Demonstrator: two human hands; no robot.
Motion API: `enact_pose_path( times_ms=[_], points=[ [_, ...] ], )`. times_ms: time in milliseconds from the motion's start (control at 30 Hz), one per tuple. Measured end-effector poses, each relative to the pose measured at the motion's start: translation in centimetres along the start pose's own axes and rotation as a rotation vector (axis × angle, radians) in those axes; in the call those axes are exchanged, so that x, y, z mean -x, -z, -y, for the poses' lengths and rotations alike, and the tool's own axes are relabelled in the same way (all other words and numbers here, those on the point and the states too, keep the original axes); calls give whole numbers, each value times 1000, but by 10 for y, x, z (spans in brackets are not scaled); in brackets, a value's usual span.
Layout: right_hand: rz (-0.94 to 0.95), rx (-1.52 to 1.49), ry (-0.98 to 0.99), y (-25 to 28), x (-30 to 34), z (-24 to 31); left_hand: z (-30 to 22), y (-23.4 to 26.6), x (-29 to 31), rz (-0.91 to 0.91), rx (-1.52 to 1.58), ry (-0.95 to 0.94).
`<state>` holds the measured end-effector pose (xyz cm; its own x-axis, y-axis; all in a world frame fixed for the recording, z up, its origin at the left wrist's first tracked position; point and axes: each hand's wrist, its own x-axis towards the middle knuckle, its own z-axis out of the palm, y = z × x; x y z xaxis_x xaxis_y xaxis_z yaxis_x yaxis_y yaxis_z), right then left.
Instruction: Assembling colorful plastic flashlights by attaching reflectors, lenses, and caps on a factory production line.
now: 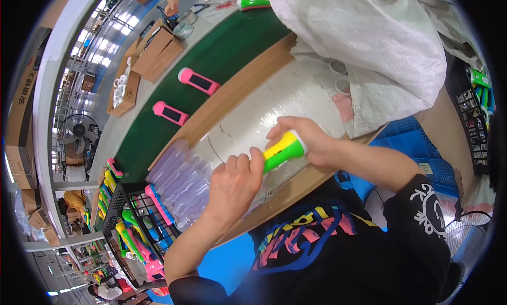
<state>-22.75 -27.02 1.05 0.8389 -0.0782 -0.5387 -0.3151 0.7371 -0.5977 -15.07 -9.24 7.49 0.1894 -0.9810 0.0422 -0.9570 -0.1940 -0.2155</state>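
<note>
A green-and-yellow flashlight [283, 151] lies slantwise between my hands above a cardboard-edged work tray [248, 112]. My left hand [235, 181] is closed round its narrower end, which the fingers hide. My right hand [306, 136] curls about the wide, white-rimmed end, with the fingers bent over its far side. Beside my left hand, a row of translucent ridged plastic pieces [179, 178] fills the left end of the tray. Two pink flashlights [199, 81] with dark panels rest on the green belt [145, 130] beyond the tray.
A large white woven sack [364, 51] covers the tray's far right, with clear round cups [342, 84] at its edge. Black baskets [140, 215] of coloured flashlights stand at the left. A cardboard box [158, 51] and another person's hand [171, 5] are across the belt.
</note>
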Motion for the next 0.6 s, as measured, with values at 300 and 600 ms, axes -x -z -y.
enact_pose_path(
  times_ms=[300, 600],
  points=[
    [124, 546, 738, 4, 11, -7, -6, -7, 7, -35, 386, 165],
    [247, 770, 948, -12, 20, 4, 23, 9, 11, 321, 908, 106]
  ],
)
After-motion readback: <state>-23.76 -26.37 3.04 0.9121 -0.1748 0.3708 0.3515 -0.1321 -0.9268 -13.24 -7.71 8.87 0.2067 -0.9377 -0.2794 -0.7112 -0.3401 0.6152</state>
